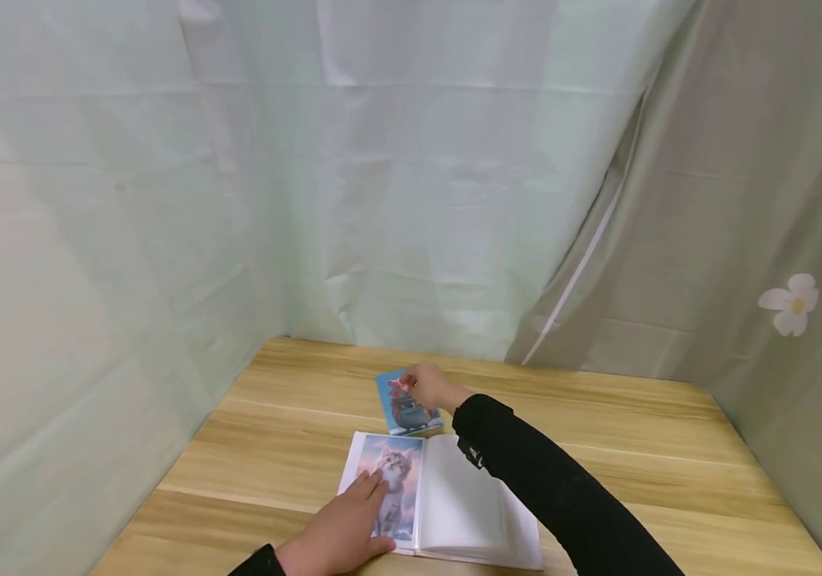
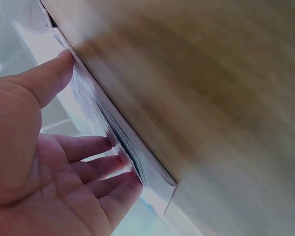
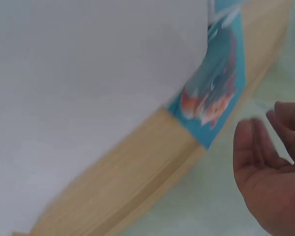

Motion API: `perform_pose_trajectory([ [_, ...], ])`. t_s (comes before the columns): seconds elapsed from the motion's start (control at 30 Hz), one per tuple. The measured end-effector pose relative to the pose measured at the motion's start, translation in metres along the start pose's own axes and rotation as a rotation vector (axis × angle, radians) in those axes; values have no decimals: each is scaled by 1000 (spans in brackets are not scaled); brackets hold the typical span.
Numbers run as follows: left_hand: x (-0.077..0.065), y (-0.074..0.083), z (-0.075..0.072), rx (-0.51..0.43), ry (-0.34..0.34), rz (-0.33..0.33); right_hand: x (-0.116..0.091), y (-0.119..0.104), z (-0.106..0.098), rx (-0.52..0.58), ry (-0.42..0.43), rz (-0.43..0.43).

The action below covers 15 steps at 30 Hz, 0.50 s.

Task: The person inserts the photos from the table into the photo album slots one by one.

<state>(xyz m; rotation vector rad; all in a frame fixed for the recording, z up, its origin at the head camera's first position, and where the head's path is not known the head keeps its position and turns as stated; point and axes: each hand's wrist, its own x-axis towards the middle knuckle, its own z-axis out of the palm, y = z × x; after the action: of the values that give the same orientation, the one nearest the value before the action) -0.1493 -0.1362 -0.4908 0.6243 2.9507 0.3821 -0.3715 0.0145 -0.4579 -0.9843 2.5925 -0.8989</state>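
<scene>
An open photo album [image 1: 463,496] lies on the wooden table, its left page showing a kitten picture [image 1: 405,508] and its right page blank white. My left hand [image 1: 342,524] rests on the left page with fingers spread. In the left wrist view its thumb and fingertips touch the album's edge [image 2: 152,179]. Just beyond the album lies a blue picture card [image 1: 411,412] with a reddish-and-grey cartoon animal. Over the card's upper right is my right hand [image 1: 431,386]. The right wrist view shows its fingers [image 3: 248,142] loosely bent, apart from the card [image 3: 214,88], holding nothing.
The wooden table [image 1: 641,448] spreads to both sides of the album. Pale curtains [image 1: 440,200] hang behind the table's back edge and along its sides, with white flowers [image 1: 790,304] printed on the right one. My right forearm, in a black sleeve [image 1: 562,488], crosses above the album's right page.
</scene>
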Motion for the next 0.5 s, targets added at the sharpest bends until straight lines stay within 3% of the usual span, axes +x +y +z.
perform_pose_trajectory([
  [0.13,-2,1,-2,-23,-7,-16,3,9,-6,-49,13,91],
  [0.3,-3,2,-3,-30,-6,-27,3,7,-11,-34,-46,174],
  [0.5,-2,5,-1,-18,-12,-19,5,16,-8,-36,-79,215],
])
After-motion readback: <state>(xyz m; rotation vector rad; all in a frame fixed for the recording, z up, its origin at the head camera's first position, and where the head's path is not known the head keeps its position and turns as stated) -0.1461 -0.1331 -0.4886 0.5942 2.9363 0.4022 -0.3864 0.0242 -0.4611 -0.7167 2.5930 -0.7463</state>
